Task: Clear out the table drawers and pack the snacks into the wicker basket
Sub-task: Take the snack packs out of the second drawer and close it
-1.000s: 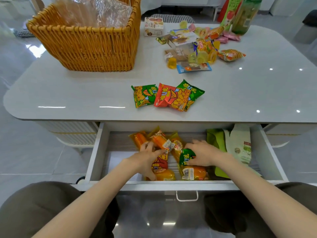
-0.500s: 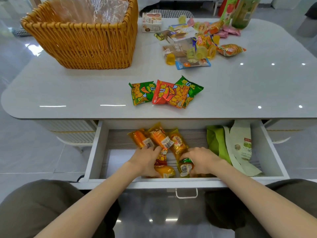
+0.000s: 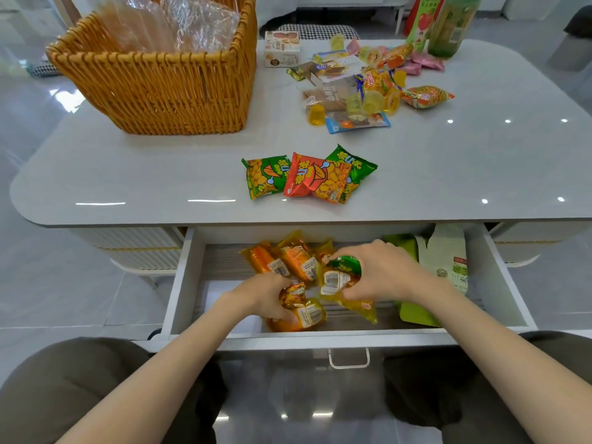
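Note:
The white drawer [image 3: 179, 283] stands pulled open below the table edge. Inside it my left hand [image 3: 262, 296] grips orange snack packets [image 3: 301, 315] at the front. My right hand [image 3: 381, 270] grips a bundle of a green packet and yellow packets [image 3: 339, 277], lifted a little. Two more orange packets [image 3: 282, 259] lie at the back of the drawer. The wicker basket [image 3: 160, 88] sits on the table's far left with clear bags inside. Three green and red snack bags [image 3: 310, 176] lie on the table in front of the drawer.
A pile of mixed snacks and jelly cups [image 3: 362, 81] covers the far middle of the grey table [image 3: 128, 174]. Two drink bottles [image 3: 445, 24] stand at the far right. Green and white paper bags [image 3: 448, 261] fill the drawer's right side. My knees flank the drawer handle [image 3: 349, 360].
My right hand has gathered the green and yellow packets and lifted them up and back. My left hand has closed on the orange packets at the drawer's front.

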